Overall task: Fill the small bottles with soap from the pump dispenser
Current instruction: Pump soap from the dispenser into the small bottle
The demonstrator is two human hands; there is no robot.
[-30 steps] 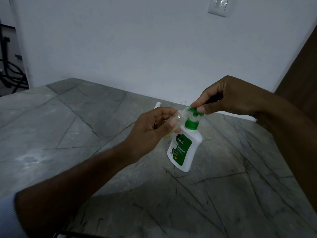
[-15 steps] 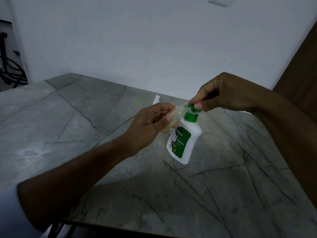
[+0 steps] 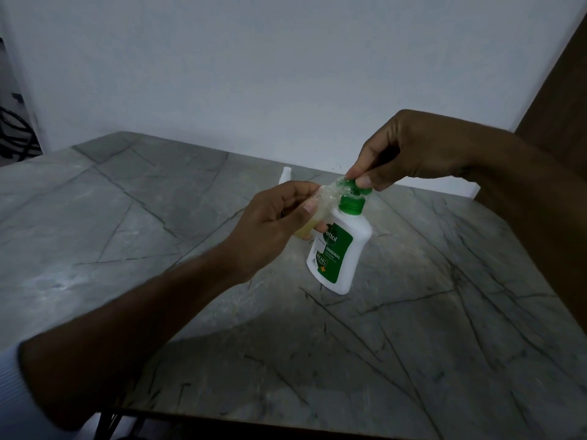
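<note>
A white pump dispenser (image 3: 341, 252) with a green label and green pump head stands on the grey marble table (image 3: 127, 223). My right hand (image 3: 409, 150) pinches the green pump head from above with thumb and fingers. My left hand (image 3: 273, 230) holds a small clear bottle (image 3: 320, 204) tilted, its mouth against the pump's nozzle. Yellowish soap shows in the small bottle's lower part. My fingers hide most of that bottle.
Another small white bottle (image 3: 285, 175) stands behind my left hand near the wall. The white wall runs along the table's far edge. A brown panel (image 3: 559, 100) rises at the right. The table's near edge lies at the bottom of the view.
The view has shifted slightly. Both hands hold the same grips, and the small bottle stays at the nozzle; the pump head looks pressed a little lower.
</note>
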